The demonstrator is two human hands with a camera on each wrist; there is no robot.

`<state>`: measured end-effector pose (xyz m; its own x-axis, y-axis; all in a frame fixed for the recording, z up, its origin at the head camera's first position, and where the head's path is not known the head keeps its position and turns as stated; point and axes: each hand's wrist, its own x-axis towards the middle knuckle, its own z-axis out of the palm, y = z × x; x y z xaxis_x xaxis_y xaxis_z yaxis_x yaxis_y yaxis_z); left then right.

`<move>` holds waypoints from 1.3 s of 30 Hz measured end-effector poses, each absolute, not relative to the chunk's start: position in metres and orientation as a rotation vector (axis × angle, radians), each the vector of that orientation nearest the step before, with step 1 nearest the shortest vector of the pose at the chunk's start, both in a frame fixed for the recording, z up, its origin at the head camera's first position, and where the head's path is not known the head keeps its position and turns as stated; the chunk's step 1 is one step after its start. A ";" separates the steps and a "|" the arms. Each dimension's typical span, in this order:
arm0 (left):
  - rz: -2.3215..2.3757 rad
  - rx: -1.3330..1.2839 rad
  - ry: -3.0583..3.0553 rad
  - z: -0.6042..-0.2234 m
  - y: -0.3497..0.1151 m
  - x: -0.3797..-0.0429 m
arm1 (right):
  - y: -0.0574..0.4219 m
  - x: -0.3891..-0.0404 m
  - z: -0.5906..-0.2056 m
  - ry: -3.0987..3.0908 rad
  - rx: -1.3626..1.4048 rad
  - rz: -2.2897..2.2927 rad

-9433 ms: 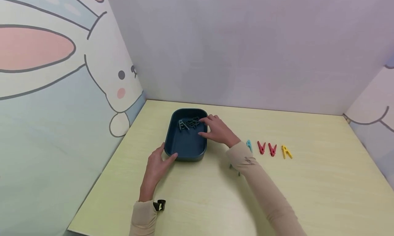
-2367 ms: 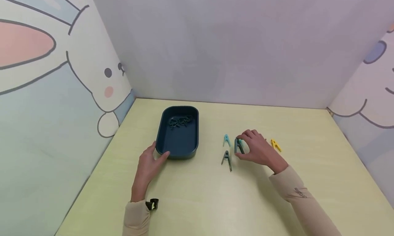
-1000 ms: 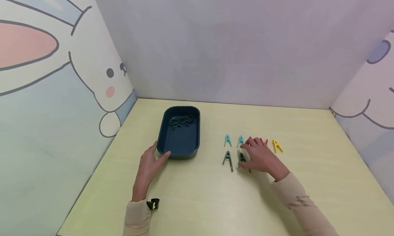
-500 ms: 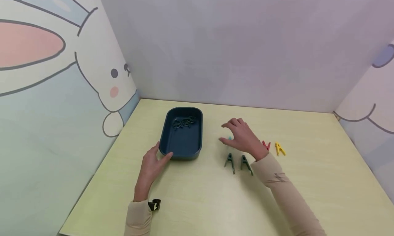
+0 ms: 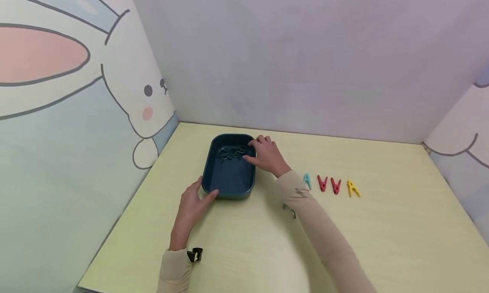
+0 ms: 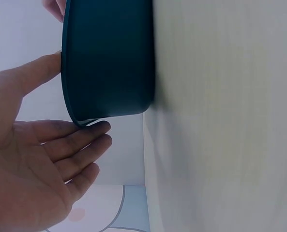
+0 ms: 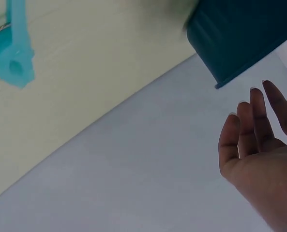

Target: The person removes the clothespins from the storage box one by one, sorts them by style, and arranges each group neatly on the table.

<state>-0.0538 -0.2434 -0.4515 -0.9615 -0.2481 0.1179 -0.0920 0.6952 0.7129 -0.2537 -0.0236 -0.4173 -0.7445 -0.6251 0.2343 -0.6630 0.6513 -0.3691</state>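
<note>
A dark blue bin stands on the table, with several dark spring clips at its far end. My left hand rests at its near left corner; in the left wrist view the thumb touches the rim and the other fingers lie nearly straight by the corner. My right hand reaches over the bin's right rim, thumb and fingertips parted, nothing visible between them. Its fingers look loosely bent in the right wrist view, where the thumb is hidden.
Right of the right sleeve lie a light blue clip, two red clips and a yellow clip. A dark green clip shows partly beneath that sleeve. A wall rises behind the table.
Earlier my right hand set a dark clip on the table beside another. Since then it has moved left, over the light blue clips, to the bin. My left hand stays at the bin's corner.
</note>
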 end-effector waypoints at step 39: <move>-1.105 0.277 -2.674 -0.452 -0.235 -0.055 | -0.083 -0.267 -0.437 -2.817 0.863 0.064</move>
<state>-0.0545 -0.2355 -0.4518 -0.9546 -0.2613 0.1430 -0.0842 0.6972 0.7119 -0.2669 -0.0834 -0.4373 -0.8113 -0.5504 0.1973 -0.5588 0.8291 0.0153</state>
